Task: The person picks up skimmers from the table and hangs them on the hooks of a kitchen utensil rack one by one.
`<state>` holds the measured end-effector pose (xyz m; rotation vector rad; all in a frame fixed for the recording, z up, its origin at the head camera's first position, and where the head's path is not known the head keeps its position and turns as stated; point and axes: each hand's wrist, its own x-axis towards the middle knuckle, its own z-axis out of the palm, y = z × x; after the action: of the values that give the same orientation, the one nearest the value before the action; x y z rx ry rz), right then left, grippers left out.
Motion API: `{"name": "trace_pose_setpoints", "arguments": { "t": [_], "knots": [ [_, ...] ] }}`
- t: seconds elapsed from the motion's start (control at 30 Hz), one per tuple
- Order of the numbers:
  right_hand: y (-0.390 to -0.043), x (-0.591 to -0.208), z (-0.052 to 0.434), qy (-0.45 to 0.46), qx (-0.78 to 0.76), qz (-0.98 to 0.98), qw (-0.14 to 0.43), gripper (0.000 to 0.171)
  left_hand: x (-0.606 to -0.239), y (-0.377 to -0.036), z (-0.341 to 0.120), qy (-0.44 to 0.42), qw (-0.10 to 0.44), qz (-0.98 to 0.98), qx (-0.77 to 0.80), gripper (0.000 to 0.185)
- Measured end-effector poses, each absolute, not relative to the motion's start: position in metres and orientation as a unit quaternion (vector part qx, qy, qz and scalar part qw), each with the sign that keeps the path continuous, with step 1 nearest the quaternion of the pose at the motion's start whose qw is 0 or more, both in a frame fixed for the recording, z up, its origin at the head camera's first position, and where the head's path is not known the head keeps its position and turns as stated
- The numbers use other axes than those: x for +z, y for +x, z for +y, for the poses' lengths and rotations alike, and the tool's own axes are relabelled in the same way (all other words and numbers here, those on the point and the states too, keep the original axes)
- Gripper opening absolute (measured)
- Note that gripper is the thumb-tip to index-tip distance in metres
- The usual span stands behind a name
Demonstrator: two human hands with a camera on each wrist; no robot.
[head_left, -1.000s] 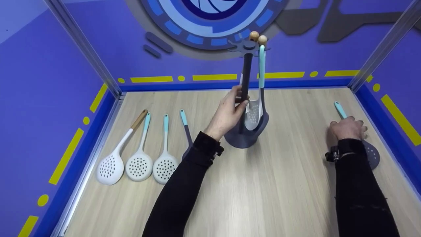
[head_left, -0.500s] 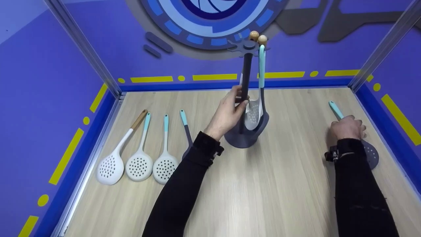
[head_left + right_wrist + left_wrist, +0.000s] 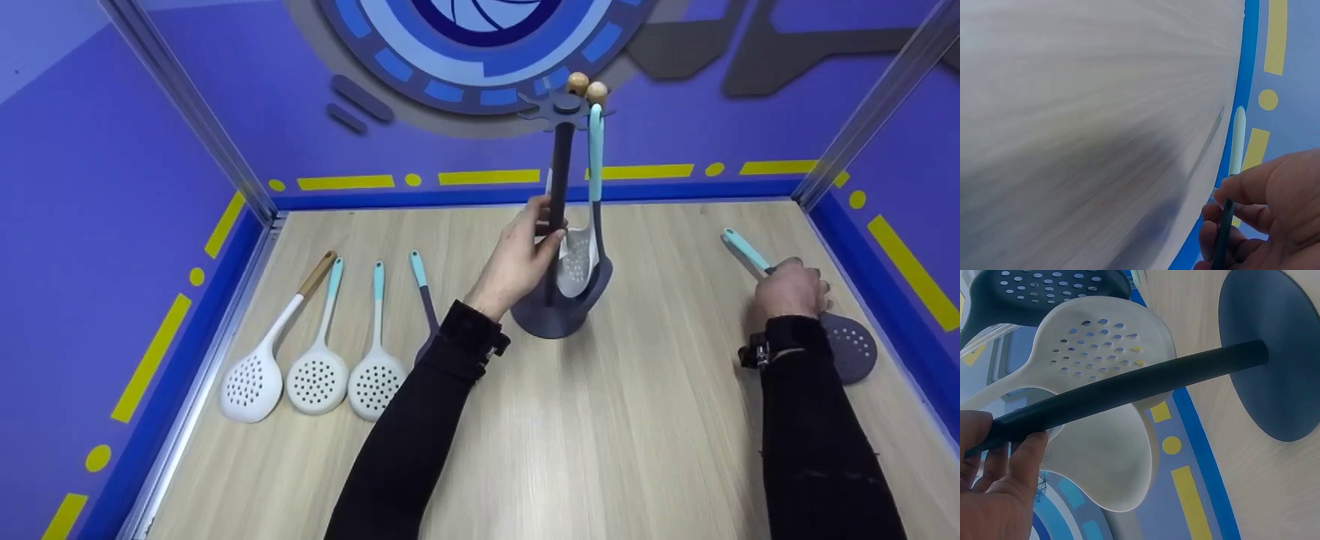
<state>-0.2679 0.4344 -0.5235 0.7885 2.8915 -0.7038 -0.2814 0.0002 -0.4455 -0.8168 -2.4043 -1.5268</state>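
Standing over the wooden table (image 3: pixel 600 450), the person has both hands at work. The left hand (image 3: pixel 517 259) is wrapped around the dark post of the utensil stand (image 3: pixel 559 225), fingers and thumb curled on it partway up, above the round base; the left wrist view shows the same grip on the post, with perforated spoon heads hanging right beside it. The right hand (image 3: pixel 791 289) is closed around the handle of a dark grey skimmer (image 3: pixel 851 345) near the right edge of the table, well apart from the stand. Its teal handle end sticks up past the knuckles while the round perforated head sits low by the wrist; whether the head touches the table I cannot tell. The right wrist view is blurred but shows the fingers pinching the thin handle.

Going by how things lie, the job looks like hanging the skimmers on the stand, and it is only partly done. At least two utensils hang from the top disc, one with a teal handle (image 3: pixel 595 150). The dark skimmer in the right hand is not yet hung. Three white skimmers (image 3: pixel 319 379) lie side by side on the left, with a dark skimmer (image 3: pixel 424 292) beside them, partly hidden by the left sleeve; all untouched.
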Motion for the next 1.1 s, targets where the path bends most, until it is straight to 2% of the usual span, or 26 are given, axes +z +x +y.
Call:
{"name": "trace_pose_setpoints", "arguments": {
  "t": [0.23,0.47,1.1],
  "knots": [
    [-0.268,-0.522,0.428,0.252,-0.236,0.938,-0.001,0.042,-0.446,-0.280,-0.001,-0.276,0.089,-0.815,-0.501,0.042],
    [-0.267,-0.516,0.423,0.245,-0.258,0.935,-0.006,0.039,-0.446,-0.282,0.000,-0.278,0.095,-0.816,-0.498,0.042],
    [-0.273,-0.495,0.415,0.203,-0.250,0.944,-0.067,0.036,-0.446,-0.281,0.000,-0.275,0.094,-0.812,-0.505,0.041]
  ]
}}
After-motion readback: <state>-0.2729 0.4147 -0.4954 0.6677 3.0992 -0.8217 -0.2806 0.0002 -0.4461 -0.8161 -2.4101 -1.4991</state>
